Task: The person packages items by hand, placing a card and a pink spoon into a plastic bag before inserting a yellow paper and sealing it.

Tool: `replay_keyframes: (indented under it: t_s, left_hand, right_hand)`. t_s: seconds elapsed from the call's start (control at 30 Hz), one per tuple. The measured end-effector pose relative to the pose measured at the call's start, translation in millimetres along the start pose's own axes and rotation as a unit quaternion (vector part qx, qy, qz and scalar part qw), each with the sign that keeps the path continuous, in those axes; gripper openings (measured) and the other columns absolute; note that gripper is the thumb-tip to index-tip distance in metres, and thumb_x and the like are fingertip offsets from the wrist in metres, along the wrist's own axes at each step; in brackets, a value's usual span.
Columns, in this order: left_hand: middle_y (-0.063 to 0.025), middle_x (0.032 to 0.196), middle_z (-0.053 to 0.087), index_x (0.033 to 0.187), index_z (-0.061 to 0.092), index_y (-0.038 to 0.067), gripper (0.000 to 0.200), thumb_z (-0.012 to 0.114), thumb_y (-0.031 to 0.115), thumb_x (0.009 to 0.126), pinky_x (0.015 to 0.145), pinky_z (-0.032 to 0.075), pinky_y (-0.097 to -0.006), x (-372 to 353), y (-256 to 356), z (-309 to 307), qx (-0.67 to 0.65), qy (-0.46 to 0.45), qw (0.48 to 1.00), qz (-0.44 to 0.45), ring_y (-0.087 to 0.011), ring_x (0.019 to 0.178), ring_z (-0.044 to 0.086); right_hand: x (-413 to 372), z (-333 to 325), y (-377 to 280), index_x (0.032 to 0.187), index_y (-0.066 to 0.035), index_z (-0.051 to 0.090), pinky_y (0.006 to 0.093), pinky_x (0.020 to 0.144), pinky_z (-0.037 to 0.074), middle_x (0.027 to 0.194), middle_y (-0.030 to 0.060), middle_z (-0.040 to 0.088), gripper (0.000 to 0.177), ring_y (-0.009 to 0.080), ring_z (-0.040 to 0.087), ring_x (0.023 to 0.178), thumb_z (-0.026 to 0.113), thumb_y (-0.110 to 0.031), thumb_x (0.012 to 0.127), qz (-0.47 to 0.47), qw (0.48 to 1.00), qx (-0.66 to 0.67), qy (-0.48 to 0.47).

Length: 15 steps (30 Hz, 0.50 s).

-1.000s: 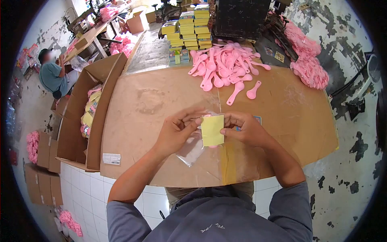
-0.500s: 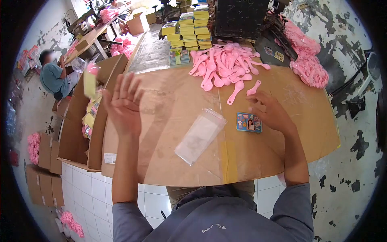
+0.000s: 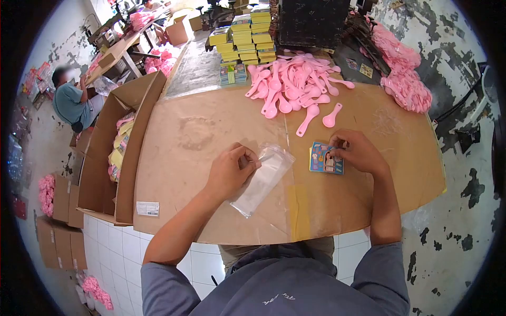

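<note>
My left hand (image 3: 232, 171) is over the left side of a small pile of clear plastic bags (image 3: 266, 181), with thumb and fingertips pinched at the upper part of a bag. My right hand (image 3: 359, 151) bends over a short stack of blue printed cards (image 3: 319, 164), its thumb and forefinger closed on the top card, which sits slightly askew. Beyond the cards lies a single pink plastic scoop (image 3: 331, 116), apart from a large heap of pink scoops (image 3: 295, 84).
An open cardboard box (image 3: 124, 195) holding yellow packets stands at the table's left edge. Behind the heap rise stacks of yellow-edged cards (image 3: 242, 39) and a black block (image 3: 313, 23). Pink bundles (image 3: 406, 89) lie at right. Another person (image 3: 74, 100) sits at far left.
My left hand, open near the box before, has come right and down onto the bags. The packet in the air beside the box is gone from there. My right hand has closed on the top card.
</note>
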<state>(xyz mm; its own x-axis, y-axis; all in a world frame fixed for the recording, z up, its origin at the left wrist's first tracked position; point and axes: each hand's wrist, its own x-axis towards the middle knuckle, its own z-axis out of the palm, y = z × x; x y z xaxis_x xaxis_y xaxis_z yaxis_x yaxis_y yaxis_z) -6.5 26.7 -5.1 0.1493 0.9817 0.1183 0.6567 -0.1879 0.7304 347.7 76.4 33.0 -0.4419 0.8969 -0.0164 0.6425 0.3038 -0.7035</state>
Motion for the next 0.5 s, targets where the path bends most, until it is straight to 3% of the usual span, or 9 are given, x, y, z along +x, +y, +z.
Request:
replay_keyframes:
  t_s: [0.13, 0.23, 0.33, 0.43, 0.5]
  left_hand:
    - [-0.0033, 0.087, 0.068, 0.102, 0.074, 0.003, 0.020, 0.081, 0.009, 0.084, 0.063, 0.050, -0.0270, -0.4, -3.8, 4.8, -0.186, 0.011, 0.982, -0.038, -0.0099, 0.068, 0.060]
    - [-0.0024, 0.093, 0.071, 0.105, 0.075, 0.002, 0.021, 0.079, 0.005, 0.085, 0.063, 0.049, -0.0249, 0.1, -7.7, 8.6, -0.283, 0.010, 0.957, -0.064, -0.0072, 0.069, 0.058]
    - [-0.0024, 0.099, 0.070, 0.109, 0.074, 0.002, 0.020, 0.078, 0.007, 0.090, 0.064, 0.049, -0.0228, 0.2, -0.1, 0.7, -0.183, -0.049, 0.978, -0.085, -0.0047, 0.075, 0.060]
    - [-0.0032, 0.102, 0.072, 0.104, 0.074, 0.002, 0.012, 0.074, 0.005, 0.093, 0.069, 0.052, -0.0244, -1.4, 6.8, -1.8, -0.131, -0.044, 0.987, -0.081, -0.0075, 0.078, 0.063]
    - [-0.0047, 0.098, 0.073, 0.105, 0.072, 0.001, 0.012, 0.071, 0.004, 0.094, 0.071, 0.054, -0.0261, -0.4, -3.0, 2.8, -0.166, 0.005, 0.986, -0.001, -0.0100, 0.079, 0.066]
  right_hand:
    - [1.7, 8.5, 0.8, 0.096, -0.001, 0.068, 0.0334, 0.077, 0.054, 0.089, 0.0092, 0.069, 0.013, 0.0189, 0.066, 0.081, 0.075, -0.008, 0.087, -0.108, 0.989, -0.027, 0.098]
    - [-2.3, 17.1, -23.6, 0.098, -0.002, 0.068, 0.0346, 0.079, 0.054, 0.096, 0.0106, 0.070, 0.011, 0.0206, 0.067, 0.086, 0.072, -0.007, 0.089, -0.100, 0.990, 0.073, 0.062]
    - [-3.1, 43.0, -38.0, 0.102, -0.003, 0.068, 0.0376, 0.083, 0.053, 0.099, 0.0116, 0.070, 0.012, 0.0255, 0.068, 0.091, 0.071, -0.007, 0.090, -0.152, 0.977, 0.151, 0.009]
    - [3.8, 78.0, -35.8, 0.103, -0.004, 0.069, 0.0388, 0.086, 0.052, 0.098, 0.0110, 0.070, 0.013, 0.0279, 0.067, 0.092, 0.071, -0.007, 0.090, -0.245, 0.967, 0.061, 0.030]
    - [2.9, 82.3, -39.2, 0.103, -0.005, 0.068, 0.0390, 0.088, 0.051, 0.099, 0.0110, 0.071, 0.014, 0.0288, 0.067, 0.093, 0.071, -0.008, 0.090, -0.231, 0.972, 0.014, 0.033]
